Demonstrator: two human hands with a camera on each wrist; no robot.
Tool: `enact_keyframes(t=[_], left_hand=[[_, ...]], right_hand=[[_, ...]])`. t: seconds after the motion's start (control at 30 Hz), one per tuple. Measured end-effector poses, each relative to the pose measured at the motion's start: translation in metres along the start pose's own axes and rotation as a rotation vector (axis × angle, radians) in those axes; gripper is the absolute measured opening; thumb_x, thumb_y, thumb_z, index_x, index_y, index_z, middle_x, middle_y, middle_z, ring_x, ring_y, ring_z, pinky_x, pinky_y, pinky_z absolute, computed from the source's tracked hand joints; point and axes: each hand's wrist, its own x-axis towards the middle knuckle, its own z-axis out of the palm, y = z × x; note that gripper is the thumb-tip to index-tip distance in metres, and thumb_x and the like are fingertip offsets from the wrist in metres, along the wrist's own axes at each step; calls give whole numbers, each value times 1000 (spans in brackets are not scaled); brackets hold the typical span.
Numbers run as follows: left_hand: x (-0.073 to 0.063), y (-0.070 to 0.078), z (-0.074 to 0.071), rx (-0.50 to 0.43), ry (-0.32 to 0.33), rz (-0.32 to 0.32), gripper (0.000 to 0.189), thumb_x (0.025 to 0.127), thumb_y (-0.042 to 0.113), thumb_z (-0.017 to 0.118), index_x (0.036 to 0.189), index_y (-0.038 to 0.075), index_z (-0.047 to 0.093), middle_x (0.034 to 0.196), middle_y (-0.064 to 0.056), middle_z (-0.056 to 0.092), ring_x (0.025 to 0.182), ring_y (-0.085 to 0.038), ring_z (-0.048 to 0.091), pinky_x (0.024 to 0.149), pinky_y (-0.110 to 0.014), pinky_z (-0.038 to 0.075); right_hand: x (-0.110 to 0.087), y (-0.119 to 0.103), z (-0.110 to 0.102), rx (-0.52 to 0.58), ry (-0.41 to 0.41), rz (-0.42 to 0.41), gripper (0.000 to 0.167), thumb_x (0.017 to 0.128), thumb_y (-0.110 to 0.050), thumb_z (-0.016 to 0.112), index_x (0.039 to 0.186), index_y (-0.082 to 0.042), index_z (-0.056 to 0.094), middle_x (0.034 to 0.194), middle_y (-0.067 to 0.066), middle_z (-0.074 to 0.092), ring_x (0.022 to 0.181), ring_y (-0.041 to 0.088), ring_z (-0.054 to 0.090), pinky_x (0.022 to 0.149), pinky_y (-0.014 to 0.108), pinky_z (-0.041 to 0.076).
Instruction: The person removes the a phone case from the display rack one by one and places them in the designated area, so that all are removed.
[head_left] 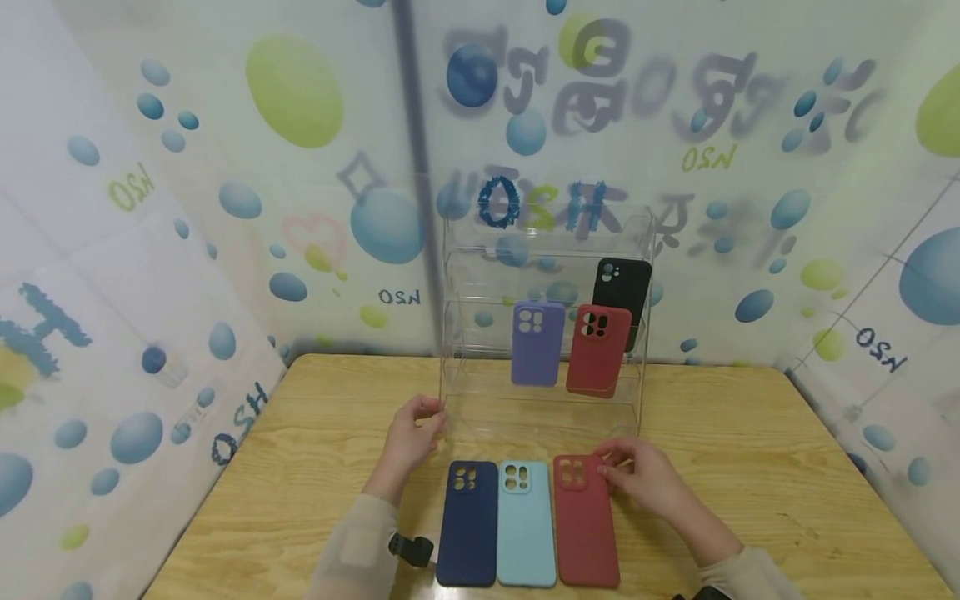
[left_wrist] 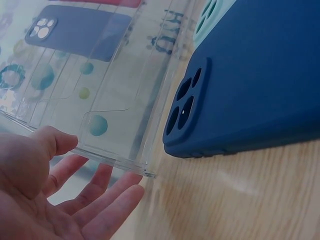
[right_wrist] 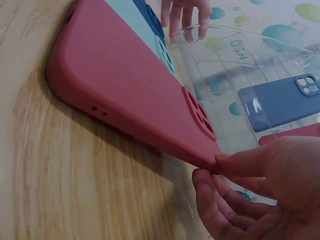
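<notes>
In the head view my left hand (head_left: 415, 433) is at the lower left edge of a clear display rack (head_left: 543, 414). The left wrist view shows its thumb on one side of that edge and the fingers (left_wrist: 95, 187) on the other. My right hand (head_left: 647, 475) pinches the top right corner of a red phone case (head_left: 587, 533) between thumb and fingers (right_wrist: 240, 162). In the right wrist view that corner looks slightly raised off the table. A light blue phone case (head_left: 527, 533) and a dark blue phone case (head_left: 468, 533) lie left of it.
On the rack stand a purple phone case (head_left: 537, 354), another red phone case (head_left: 597, 358) and a black phone case (head_left: 621, 283) higher up behind it. The wooden table (head_left: 337, 392) meets a patterned curtain (head_left: 315, 208) at the back. A black wrist strap (head_left: 412, 548) is on the left wrist.
</notes>
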Motion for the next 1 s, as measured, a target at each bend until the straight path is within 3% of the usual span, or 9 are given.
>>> enact_keyframes(t=[0.3,0.53,1.0], left_hand=[[0,0,0,5,5,3,20,102,9,60,118,-2,61,126,-24,63,98,-34,69,74,-37,61],[1,-1,0,-9,-4,-2,21,102,10,60,119,-2,60,128,-24,62,99,-34,68,77,-41,61],[2,0,-1,-12,1,2,20,102,8,60,119,-2,61,127,-24,62,96,-34,69,73,-37,59]], right_hand=[[0,5,4,51,-44,0,23,93,3,70,116,6,68,91,12,71,72,19,69,59,30,58],[0,5,7,49,-28,31,22,93,3,70,115,5,68,91,10,72,69,18,68,59,29,58],[5,0,14,-171,36,92,19,86,0,77,103,-9,75,83,0,68,76,13,61,64,30,51]])
